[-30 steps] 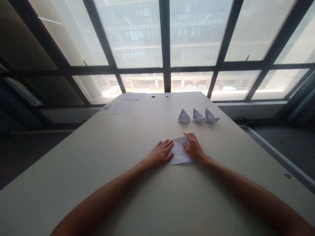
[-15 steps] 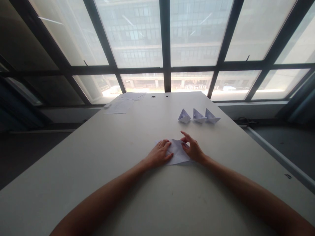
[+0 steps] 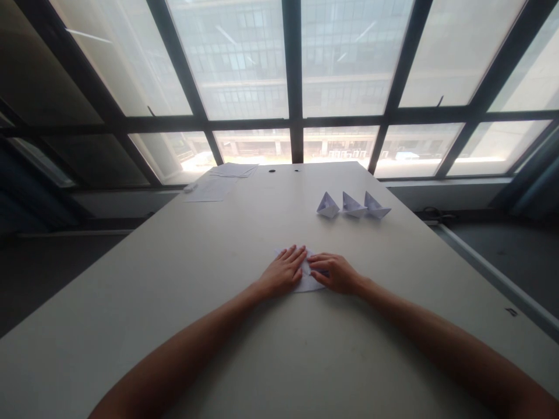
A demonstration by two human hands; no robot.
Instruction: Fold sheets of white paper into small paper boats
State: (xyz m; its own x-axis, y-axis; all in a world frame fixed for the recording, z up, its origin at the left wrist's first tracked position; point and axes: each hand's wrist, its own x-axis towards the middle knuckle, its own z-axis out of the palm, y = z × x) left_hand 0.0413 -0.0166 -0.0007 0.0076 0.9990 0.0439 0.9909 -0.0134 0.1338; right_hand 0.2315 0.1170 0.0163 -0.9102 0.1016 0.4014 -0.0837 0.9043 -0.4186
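A folded sheet of white paper lies on the table under both hands, much of it covered. My left hand rests flat on its left part, fingers stretched out and pressing it down. My right hand has its fingers bent together around the paper's right side, which is turned over toward the middle. Its fingertips come close to those of the left hand. Beyond the right hand stand three folded paper boats in a row.
Loose white sheets lie at the table's far left, with a small translucent item beside them. Two small holes show near the far edge of the white table. Large windows rise behind it.
My right hand has moved left and lowered, bringing the right side of the paper over toward the middle. Its raised index finger has come down. The left hand stays nearly in place.
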